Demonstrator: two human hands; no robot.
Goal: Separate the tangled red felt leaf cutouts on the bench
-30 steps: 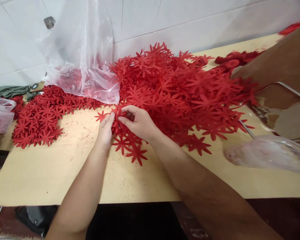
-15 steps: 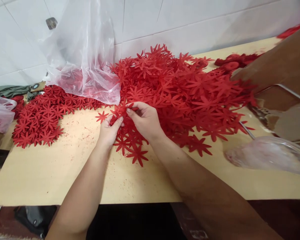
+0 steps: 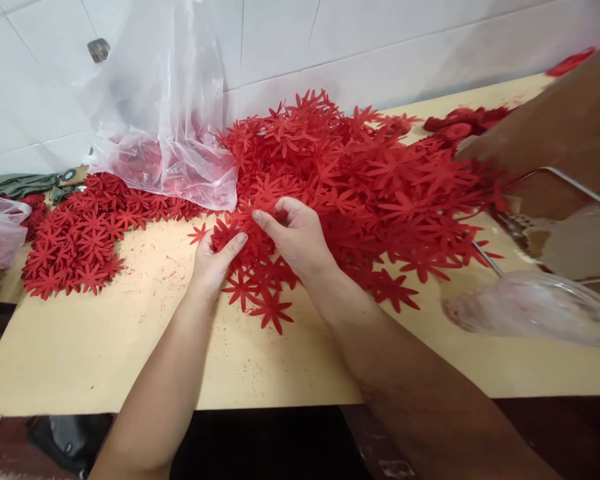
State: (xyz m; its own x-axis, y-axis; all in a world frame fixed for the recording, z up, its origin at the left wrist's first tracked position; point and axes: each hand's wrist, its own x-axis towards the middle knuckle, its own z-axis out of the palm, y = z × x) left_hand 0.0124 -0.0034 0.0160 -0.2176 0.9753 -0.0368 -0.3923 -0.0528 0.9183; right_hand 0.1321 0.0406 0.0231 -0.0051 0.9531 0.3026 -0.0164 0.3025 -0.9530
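Both hands have crept a little up the frame since half a second ago, deeper into the near edge of the pile, and the left thumb now lies flatter across the petals. At the centre of the frame the left hand (image 3: 211, 257) pinches a red flower cutout (image 3: 226, 235) between thumb and fingers, the thumb on top pointing toward the right hand. Right beside it, thumbs almost touching, the right hand (image 3: 295, 235) has its fingers curled down into the cutouts and its thumb stretched toward the left; it grips the same small bunch, though just how many pieces it holds I cannot tell. These cutouts sit at the lower left fringe of the big pile of red flowers (image 3: 370, 180), which fills the middle and upper right of the frame on the pale tabletop (image 3: 105, 347). A few loose flowers (image 3: 271, 310) lie just below the hands, flat on the wood. To the left, a second, flatter spread of flowers (image 3: 80, 240) lies well apart from the hands. Above it, in the upper left, a clear plastic bag (image 3: 165, 113) slumps against the white tiled wall (image 3: 405, 40), its lip resting on the pile. At the right edge another person's arm (image 3: 555, 127) reaches into the far side of the pile, above a blurred, shiny clear thing (image 3: 530, 307).
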